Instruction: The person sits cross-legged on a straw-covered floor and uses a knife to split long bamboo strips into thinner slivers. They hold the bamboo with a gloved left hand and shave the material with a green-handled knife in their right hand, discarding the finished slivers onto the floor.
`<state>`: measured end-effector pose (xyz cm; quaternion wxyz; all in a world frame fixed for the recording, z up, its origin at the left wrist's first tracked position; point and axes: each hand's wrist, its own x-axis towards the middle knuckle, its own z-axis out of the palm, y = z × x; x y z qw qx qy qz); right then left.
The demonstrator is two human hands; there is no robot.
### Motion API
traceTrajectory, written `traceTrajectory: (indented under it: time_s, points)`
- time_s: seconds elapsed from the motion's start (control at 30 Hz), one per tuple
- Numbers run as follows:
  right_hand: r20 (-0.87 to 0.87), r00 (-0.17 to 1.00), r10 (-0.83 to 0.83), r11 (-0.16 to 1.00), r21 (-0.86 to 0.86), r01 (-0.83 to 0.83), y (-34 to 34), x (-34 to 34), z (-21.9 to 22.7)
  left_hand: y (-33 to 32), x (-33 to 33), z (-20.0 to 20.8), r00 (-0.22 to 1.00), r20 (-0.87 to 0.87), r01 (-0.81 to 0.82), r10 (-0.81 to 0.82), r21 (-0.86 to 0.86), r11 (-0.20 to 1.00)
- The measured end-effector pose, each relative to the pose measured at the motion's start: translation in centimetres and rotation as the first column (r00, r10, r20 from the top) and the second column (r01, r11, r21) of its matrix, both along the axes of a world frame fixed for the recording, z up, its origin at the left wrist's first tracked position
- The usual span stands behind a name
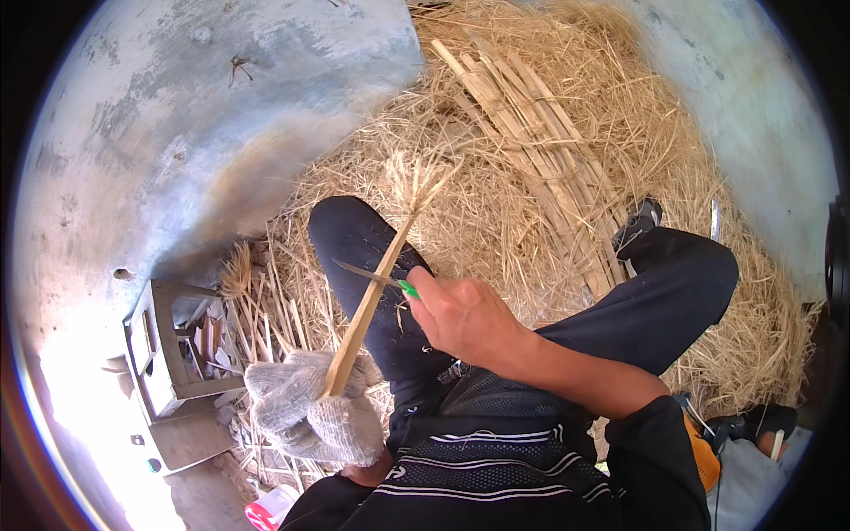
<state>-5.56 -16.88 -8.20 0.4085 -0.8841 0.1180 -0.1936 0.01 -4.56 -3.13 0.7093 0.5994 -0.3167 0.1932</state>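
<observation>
Your gloved L hand [310, 407] is closed round the wooden strip [361, 320], low end; it slants up over your L leg [350, 234], frayed tip fwd. Bare R hand [467, 320]'s wrapped round the green-handled knife [408, 289], blade across strip's mid.

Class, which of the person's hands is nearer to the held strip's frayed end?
Right. The right hand, holding a knife, is below and right of the frayed end, beside the middle of the strip. The gloved left hand is farther off, gripping the strip's lower end.
</observation>
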Motion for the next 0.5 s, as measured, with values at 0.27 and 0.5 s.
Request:
traceTrajectory:
  time_s: [0.27,0.5]
  points:
    - [0.095,0.993,-0.064,0.997,-0.039,0.068,-0.3,-0.4,-1.3,-0.3,-0.3,-0.1,0.998,0.005,0.062,-0.062,-0.007,0.998]
    - [0.027,0.997,-0.071,0.993,-0.097,0.073,0.0,-0.9,-0.2,-0.5,-0.3,-0.3,1.0,-0.003,-0.023,0.023,-0.027,0.999]
